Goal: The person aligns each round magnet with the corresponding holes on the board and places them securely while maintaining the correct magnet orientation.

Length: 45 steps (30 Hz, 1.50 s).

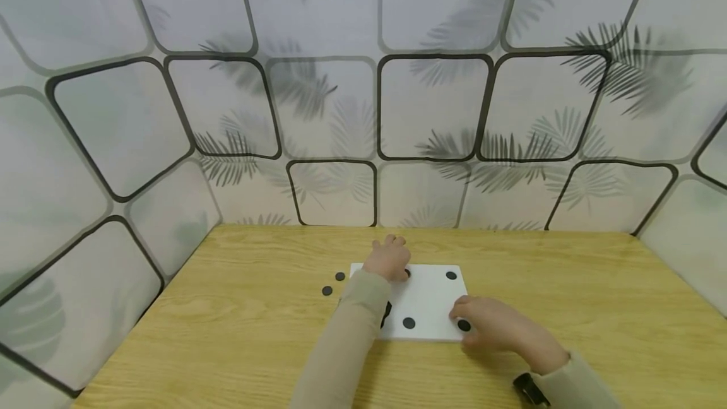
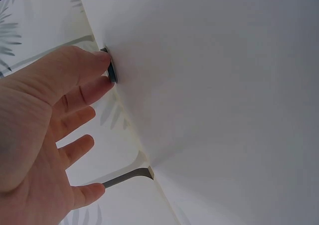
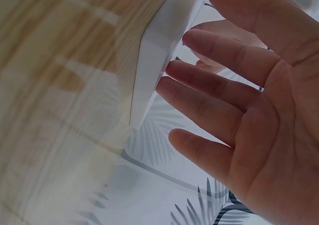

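A white rectangular board lies on the table with black discs on it, one at the far right corner and another at the front middle. Over its far left part, my left hand pinches a small black disc between thumb and index finger, against the white surface; the other fingers are spread. My right hand is at the board's near right corner, beside a black disc. In the right wrist view its fingers extend fairly straight at the board's edge, holding nothing visible. The left sleeve hides the board's left side.
Two loose black discs lie on the wooden table left of the board. A patterned wall with leaf prints stands behind the table and along its sides. A dark wrist device sits by the right sleeve.
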{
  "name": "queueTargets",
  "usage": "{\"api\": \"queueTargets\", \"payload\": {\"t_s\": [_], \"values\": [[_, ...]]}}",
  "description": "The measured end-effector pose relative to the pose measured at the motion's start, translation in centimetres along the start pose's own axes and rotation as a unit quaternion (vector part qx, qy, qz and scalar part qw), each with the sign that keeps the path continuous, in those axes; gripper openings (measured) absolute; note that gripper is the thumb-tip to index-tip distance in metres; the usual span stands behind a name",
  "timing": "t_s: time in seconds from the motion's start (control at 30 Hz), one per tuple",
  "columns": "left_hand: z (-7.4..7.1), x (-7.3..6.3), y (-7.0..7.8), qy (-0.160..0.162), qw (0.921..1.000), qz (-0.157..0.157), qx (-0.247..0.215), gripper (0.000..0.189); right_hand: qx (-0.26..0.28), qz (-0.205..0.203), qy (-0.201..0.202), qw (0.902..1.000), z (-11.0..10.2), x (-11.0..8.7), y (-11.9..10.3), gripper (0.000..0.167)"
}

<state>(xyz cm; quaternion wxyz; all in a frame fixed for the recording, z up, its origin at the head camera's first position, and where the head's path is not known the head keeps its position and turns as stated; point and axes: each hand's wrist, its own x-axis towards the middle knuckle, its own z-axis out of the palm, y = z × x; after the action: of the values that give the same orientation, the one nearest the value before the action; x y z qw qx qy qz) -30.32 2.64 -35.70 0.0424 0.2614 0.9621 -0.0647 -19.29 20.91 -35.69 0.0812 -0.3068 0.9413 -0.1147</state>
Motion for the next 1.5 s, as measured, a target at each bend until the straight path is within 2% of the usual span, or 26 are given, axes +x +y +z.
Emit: {"api": "queueTargets", "payload": {"t_s": [0.27, 0.57, 0.8, 1.17, 1.37, 1.5], "values": [[-0.4, -0.1, 0.0, -0.013, 0.9998, -0.004, -0.016, 0.015, 0.006, 0.01, -0.006, 0.9999, 0.0, 0.1, -0.1, 0.028], [-0.1, 0.1, -0.1, -0.012, 0.9998, -0.002, -0.017, 0.012, 0.01, 0.021, -0.01, 0.9997, 0.0, 0.2, -0.2, 0.028], [-0.3, 0.0, -0.6, -0.013, 0.9983, 0.002, -0.057, 0.017, 0.001, 0.008, -0.006, 1.0, 0.0, 0.1, -0.1, 0.028], [-0.9, -1.2, -1.8, 0.029, 0.9951, 0.012, -0.094, 0.014, 0.003, 0.016, -0.004, 0.9999, -0.1, -0.1, -0.3, 0.03], [-0.7, -2.4, -3.1, 0.042, 0.9925, 0.007, -0.115, 0.016, 0.005, 0.015, -0.004, 0.9999, 0.1, -0.1, -0.1, 0.031], [-0.6, -3.4, -4.4, 0.059, 0.9919, 0.005, -0.112, 0.017, 0.01, 0.021, -0.009, 0.9997, 0.2, 0.0, -0.2, 0.032]]}}
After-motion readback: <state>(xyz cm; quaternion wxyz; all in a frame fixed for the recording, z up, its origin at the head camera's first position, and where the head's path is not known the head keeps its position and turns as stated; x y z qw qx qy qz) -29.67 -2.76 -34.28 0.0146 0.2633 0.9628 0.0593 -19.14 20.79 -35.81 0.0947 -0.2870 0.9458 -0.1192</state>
